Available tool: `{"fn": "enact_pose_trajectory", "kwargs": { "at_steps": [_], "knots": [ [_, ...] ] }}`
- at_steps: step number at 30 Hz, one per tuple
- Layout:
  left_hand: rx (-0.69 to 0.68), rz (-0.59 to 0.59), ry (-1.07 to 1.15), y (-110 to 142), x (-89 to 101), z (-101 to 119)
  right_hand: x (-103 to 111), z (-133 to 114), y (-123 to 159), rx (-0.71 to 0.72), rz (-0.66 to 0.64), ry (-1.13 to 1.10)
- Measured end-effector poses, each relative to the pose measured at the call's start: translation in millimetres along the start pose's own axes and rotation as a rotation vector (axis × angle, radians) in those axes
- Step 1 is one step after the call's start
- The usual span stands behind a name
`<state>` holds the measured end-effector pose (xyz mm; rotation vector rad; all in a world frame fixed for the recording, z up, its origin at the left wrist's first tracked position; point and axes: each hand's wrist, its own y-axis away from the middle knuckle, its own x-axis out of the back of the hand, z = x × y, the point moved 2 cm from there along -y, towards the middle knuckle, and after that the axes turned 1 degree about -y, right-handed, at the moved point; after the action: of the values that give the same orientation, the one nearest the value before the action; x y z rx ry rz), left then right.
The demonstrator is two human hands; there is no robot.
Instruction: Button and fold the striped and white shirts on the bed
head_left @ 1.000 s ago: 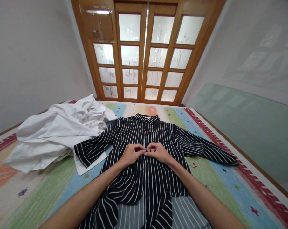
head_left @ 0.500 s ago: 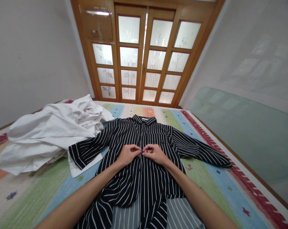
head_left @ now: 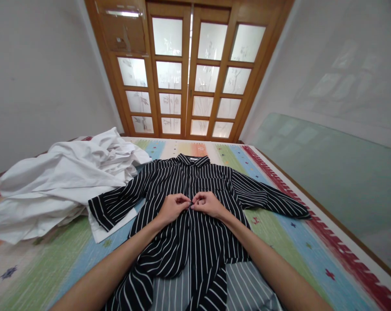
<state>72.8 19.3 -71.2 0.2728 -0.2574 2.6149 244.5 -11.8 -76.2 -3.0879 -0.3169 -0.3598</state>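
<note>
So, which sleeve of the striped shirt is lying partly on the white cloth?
The left sleeve: its cuff rests over an edge of the white cloth. The right sleeve stretches over the colourful mat, away from that cloth.

Shirt (head_left: 206, 235) black, white stripes; cloth pile (head_left: 72, 170) white; doors (head_left: 186, 99) brown.

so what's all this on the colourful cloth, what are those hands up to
The left hand and right hand are pinching the front of a black shirt with white stripes, their fingertips nearly meeting at its button line. The shirt lies face up, collar away from the person and sleeves out to the sides, its bottom part bunched and showing a greyer side. A crumpled white cloth lies to the left, partly under one striped cuff.
</note>
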Motion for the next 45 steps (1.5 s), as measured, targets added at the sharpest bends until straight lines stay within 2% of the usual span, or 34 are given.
{"fn": "enact_pose_trajectory", "kwargs": {
  "at_steps": [7, 13, 21, 24, 26, 30, 33, 37, 41, 45],
  "knots": [
    [0.002, -0.034, 0.031, -1, 0.6, 0, 2, -1, 0, 0.001, 0.001, 0.006],
    [-0.004, -0.025, 0.034, -2, -1.1, -3, 3, 2, -3, 0.001, -0.01, -0.075],
    [-0.23, 0.001, -0.386, 4, 0.8, 5, 4, 3, -5, -0.027, 0.028, -0.135],
    [-0.324, 0.019, -0.48, 6, 0.9, 5, 4, 2, -5, -0.029, 0.044, -0.136],
    [-0.355, 0.043, -0.501, 6, 0.5, 4, 3, 1, -5, -0.012, 0.059, -0.106],
    [-0.317, 0.095, -0.526, 6, -0.2, 3, 1, -2, 0, 0.047, 0.096, -0.005],
    [-0.328, 0.092, -0.583, 6, -1.3, 5, -3, -5, 3, 0.145, 0.153, 0.17],
    [-0.343, 0.054, -0.646, 6, -2.7, 7, -11, -10, 6, 0.276, 0.181, 0.44],
    [-0.346, 0.005, -0.634, 11, -1.6, 11, -12, -17, 12, 0.273, 0.161, 0.477],
    [-0.398, -0.078, -0.685, 31, 4.0, 26, -17, -32, 36, 0.308, 0.12, 0.495]
  ]
}}
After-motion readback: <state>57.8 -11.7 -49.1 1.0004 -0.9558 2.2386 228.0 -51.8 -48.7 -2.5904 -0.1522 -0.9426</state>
